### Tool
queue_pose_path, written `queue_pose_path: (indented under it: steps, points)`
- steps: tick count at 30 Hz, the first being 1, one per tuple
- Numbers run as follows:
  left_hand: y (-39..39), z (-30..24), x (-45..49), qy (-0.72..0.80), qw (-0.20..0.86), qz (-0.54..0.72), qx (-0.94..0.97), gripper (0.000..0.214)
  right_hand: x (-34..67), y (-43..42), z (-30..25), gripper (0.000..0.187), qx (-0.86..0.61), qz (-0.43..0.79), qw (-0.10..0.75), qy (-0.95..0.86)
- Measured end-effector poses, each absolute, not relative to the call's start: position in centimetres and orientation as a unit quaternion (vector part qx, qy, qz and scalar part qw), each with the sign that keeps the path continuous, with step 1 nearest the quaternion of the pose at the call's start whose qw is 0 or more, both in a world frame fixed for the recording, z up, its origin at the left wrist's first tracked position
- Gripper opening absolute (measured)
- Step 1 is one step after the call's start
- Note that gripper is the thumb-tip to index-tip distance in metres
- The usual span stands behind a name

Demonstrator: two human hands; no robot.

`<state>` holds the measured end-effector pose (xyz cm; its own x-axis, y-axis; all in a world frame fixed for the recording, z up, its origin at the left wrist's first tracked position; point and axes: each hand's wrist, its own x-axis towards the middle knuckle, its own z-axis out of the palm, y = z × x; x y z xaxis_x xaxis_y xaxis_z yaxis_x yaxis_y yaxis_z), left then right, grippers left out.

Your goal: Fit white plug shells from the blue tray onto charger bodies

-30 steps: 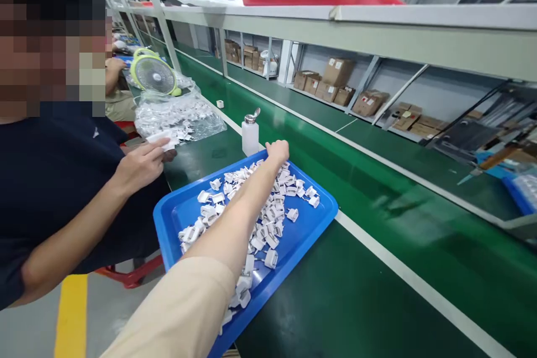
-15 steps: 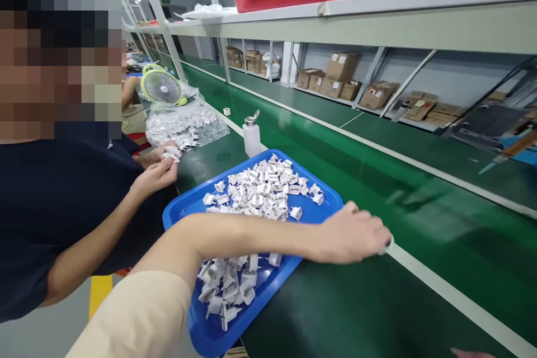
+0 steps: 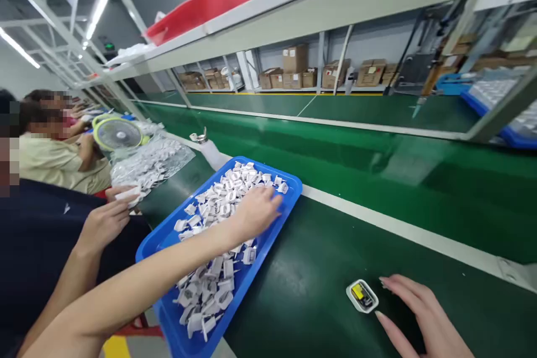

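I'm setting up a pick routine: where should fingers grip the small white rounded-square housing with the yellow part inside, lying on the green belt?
Probably pinch the small white rounded-square housing across its two opposite outer walls, coming from above: it lies flat, open face up, on the green belt, sides free.

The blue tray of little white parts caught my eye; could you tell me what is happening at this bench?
The person's left hand reaches into the blue tray, resting on the heap of white plastic parts. Their right hand lies open on the green belt, beside a small white case with a yellow inside, not gripping it. To the left, a co-worker's hand holds a white part.
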<state>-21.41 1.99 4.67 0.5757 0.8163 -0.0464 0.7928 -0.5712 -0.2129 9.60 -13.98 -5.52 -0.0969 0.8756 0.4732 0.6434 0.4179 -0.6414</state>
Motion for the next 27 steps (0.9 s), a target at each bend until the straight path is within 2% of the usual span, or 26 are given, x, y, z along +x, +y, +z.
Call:
queue_pose_path:
  steps: [6,9,11,13,16,19,22,27]
  points:
    - [4.7,4.2,-23.1,-0.482,0.061,0.125,-0.865,0.015,9.1,-13.9,-4.1,0.033,-0.504,0.056,0.416,-0.755]
    - [2.8,5.7,-20.6,-0.47,0.025,0.068,-0.879,0.024,9.2,-14.0,-4.0,0.029,-0.487,0.023,0.413,-0.769]
    - [0.4,6.4,-18.0,-0.444,-0.086,-0.013,-0.892,0.026,9.2,-14.3,-3.9,0.031,-0.476,0.012,0.412,-0.777]
    - [-2.4,6.3,-14.9,-0.393,-0.276,-0.067,-0.875,0.027,9.3,-14.6,-3.8,0.033,-0.459,0.015,0.409,-0.789]
    - [-5.5,4.6,-10.6,-0.34,-0.523,-0.069,-0.778,0.028,9.6,-15.1,-3.6,0.027,-0.42,0.026,0.426,-0.801]
    - [-6.8,3.0,-8.4,-0.336,-0.633,-0.103,-0.69,0.032,9.9,-15.4,-3.3,0.024,-0.399,0.037,0.461,-0.792]
    - [-6.4,2.5,-9.0,-0.336,-0.614,-0.137,-0.701,0.042,9.9,-15.4,-3.2,0.023,-0.409,0.091,0.51,-0.751]
    - [-5.6,1.5,-11.2,-0.335,-0.419,-0.057,-0.842,0.072,9.8,-14.5,-3.5,0.01,-0.446,0.21,0.594,-0.635]
